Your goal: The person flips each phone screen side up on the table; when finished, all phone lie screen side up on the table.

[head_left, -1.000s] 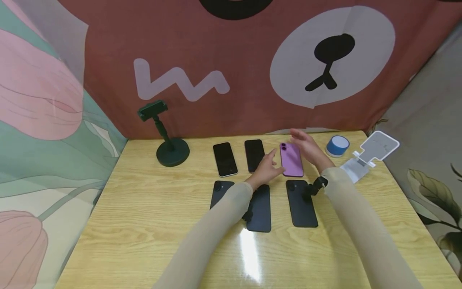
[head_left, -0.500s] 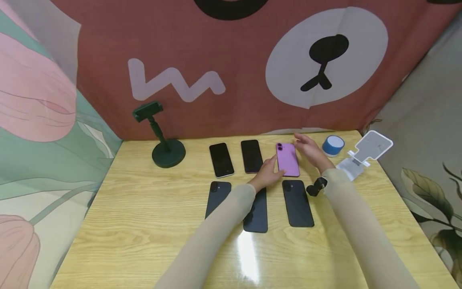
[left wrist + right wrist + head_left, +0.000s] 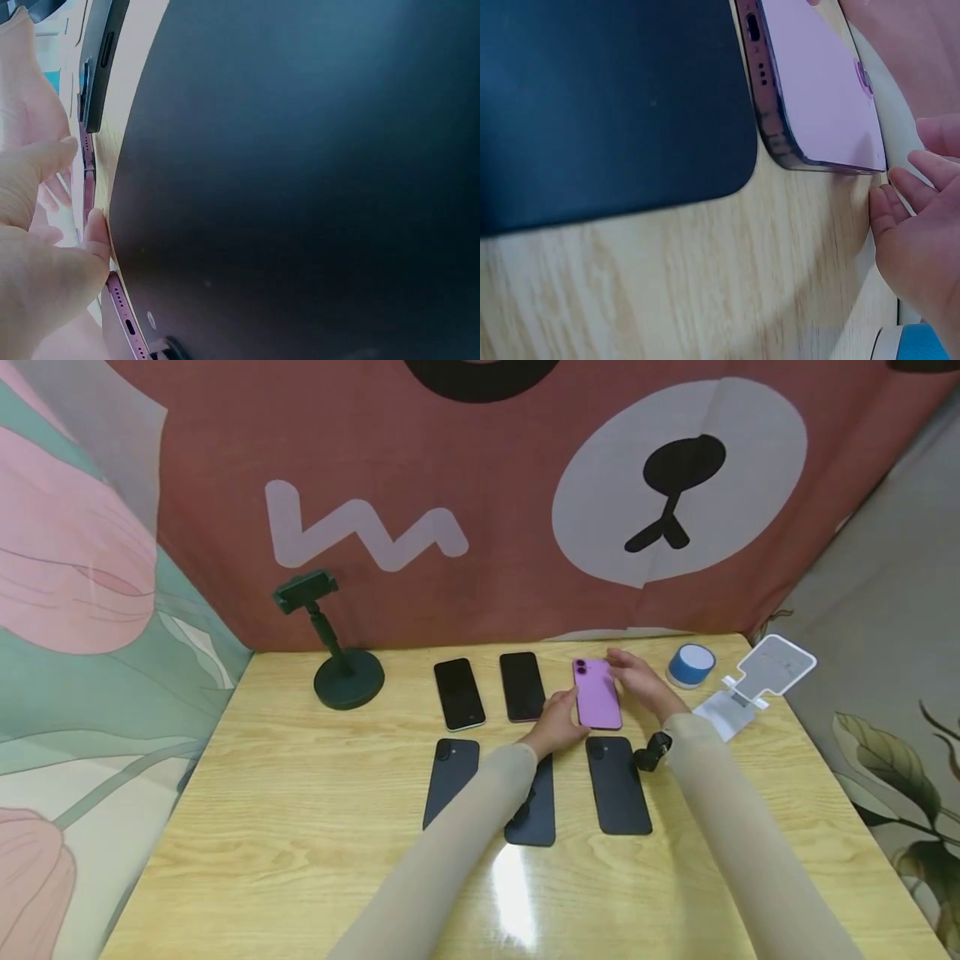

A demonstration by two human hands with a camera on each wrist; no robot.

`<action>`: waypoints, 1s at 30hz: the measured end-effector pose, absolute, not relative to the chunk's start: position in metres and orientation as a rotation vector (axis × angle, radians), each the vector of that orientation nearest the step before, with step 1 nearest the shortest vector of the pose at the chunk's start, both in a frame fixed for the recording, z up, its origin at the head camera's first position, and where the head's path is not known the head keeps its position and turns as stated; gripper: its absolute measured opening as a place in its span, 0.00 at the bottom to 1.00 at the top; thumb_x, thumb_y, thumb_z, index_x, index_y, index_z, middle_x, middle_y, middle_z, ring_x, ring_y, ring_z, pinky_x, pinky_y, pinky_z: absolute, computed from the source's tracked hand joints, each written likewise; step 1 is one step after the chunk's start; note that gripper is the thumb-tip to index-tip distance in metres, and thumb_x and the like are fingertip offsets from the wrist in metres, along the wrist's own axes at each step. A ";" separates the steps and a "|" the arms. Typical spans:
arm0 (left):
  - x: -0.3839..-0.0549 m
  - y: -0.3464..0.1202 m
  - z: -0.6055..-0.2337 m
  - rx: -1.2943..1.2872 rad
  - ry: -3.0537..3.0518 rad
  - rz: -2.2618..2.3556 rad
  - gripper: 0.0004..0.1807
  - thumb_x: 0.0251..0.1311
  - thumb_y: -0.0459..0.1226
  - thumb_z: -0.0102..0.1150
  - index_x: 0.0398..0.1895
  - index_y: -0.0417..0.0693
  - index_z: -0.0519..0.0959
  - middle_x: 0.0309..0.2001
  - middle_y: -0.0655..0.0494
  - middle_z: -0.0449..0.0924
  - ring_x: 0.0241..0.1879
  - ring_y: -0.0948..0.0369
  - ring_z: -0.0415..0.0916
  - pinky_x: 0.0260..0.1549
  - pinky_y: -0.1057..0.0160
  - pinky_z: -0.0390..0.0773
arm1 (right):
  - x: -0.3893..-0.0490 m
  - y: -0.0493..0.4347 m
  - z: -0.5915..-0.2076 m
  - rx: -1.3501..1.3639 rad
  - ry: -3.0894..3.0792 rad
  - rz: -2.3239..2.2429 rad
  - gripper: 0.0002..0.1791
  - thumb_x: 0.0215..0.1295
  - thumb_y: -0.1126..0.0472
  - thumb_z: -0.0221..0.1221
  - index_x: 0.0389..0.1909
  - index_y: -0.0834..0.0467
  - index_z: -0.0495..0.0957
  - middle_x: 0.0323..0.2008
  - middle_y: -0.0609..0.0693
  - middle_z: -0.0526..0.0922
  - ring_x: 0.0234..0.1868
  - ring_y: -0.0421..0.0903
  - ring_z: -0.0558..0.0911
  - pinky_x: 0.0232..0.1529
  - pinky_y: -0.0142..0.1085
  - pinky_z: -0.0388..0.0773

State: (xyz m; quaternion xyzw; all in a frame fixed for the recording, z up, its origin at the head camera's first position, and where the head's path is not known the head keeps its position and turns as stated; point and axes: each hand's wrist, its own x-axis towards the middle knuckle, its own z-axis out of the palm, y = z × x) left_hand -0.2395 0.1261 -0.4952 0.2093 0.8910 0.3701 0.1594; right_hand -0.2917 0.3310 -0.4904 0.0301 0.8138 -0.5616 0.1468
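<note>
A pink phone (image 3: 597, 700) lies back up on the table at the right end of the far row. My left hand (image 3: 553, 731) is at its lower left, index finger by the left edge and thumb by the bottom corner. At the upper right edge, the fingers of my right hand (image 3: 647, 683) are extended, touching or very close to it. The right wrist view shows the pink phone (image 3: 817, 82) flat, with my right hand (image 3: 926, 217) loosely bent beside its far corner. In the left wrist view, a dark phone fills most of the picture beside my left hand (image 3: 52, 270).
Two phones with black screens, one (image 3: 459, 693) and another (image 3: 521, 681), lie left of the pink one. Nearer are dark phones (image 3: 619, 789), partly under my left forearm. A green stand (image 3: 348, 681), a blue-and-white cylinder (image 3: 691, 667) and a white folding stand (image 3: 731, 710) flank them.
Both hands have closed in on the pink phone: the left moved from above the neighbouring phone to its lower left, the right lowered to its upper right edge. The view shifted slightly.
</note>
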 end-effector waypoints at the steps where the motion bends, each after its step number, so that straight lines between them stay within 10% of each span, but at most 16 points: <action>1: -0.239 0.127 -0.495 0.589 2.551 1.058 0.45 0.56 0.39 0.65 0.74 0.44 0.52 0.70 0.49 0.57 0.69 0.55 0.52 0.65 0.65 0.55 | -0.292 0.331 -0.491 0.090 2.339 -1.607 0.32 0.74 0.64 0.41 0.74 0.62 0.42 0.73 0.64 0.46 0.72 0.59 0.44 0.69 0.52 0.42; 30: -0.241 0.147 -0.505 0.602 2.786 0.888 0.46 0.47 0.45 0.72 0.68 0.41 0.61 0.62 0.51 0.69 0.56 0.57 0.65 0.55 0.67 0.64 | -0.291 0.325 -0.489 0.052 2.437 -1.485 0.30 0.71 0.71 0.38 0.71 0.70 0.44 0.71 0.69 0.46 0.72 0.62 0.46 0.69 0.51 0.45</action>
